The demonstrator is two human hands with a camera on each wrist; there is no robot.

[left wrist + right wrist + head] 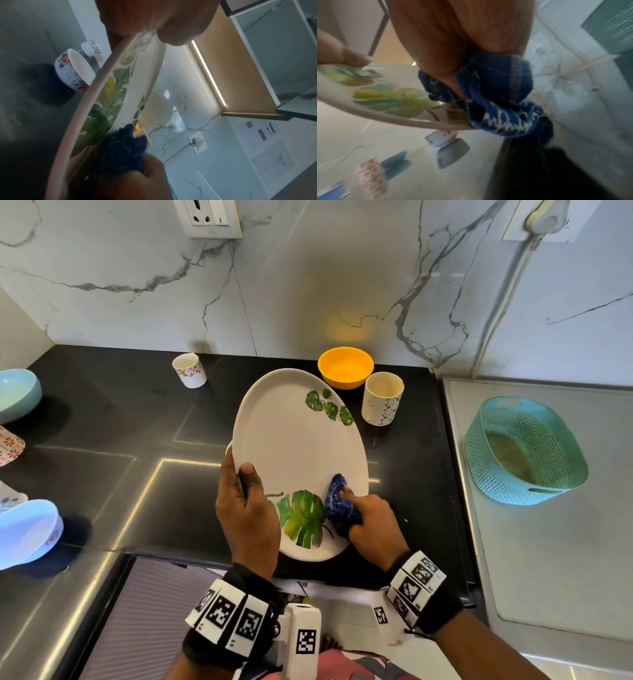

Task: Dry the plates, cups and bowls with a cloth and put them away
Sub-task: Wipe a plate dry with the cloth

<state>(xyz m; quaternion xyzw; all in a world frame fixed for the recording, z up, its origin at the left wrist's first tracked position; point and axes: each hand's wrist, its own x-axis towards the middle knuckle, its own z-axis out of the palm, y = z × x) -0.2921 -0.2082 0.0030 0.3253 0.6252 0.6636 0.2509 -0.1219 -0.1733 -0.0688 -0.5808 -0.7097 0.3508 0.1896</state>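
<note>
I hold the plate [294, 446] tilted above the counter's [137, 419] front edge, my left hand [248, 518] pinching its near rim so the face turns toward me. My right hand [375, 525] bunches the cloth [337, 501] and presses it on the plate. The basket [524, 450] waits right.

No readable text, brand or number in any view. The bands on my left wrist [228, 617] and right wrist [415, 583] carry square black-and-white coded markers only, no letters or digits. The white mount [303, 638] between my wrists bears 1 more such marker. The paper sheet [260, 129] on the wall in the left wrist view has dark printed blocks, too small and blurred to read. The switch plate [211, 217] shows no legible marking.
</note>
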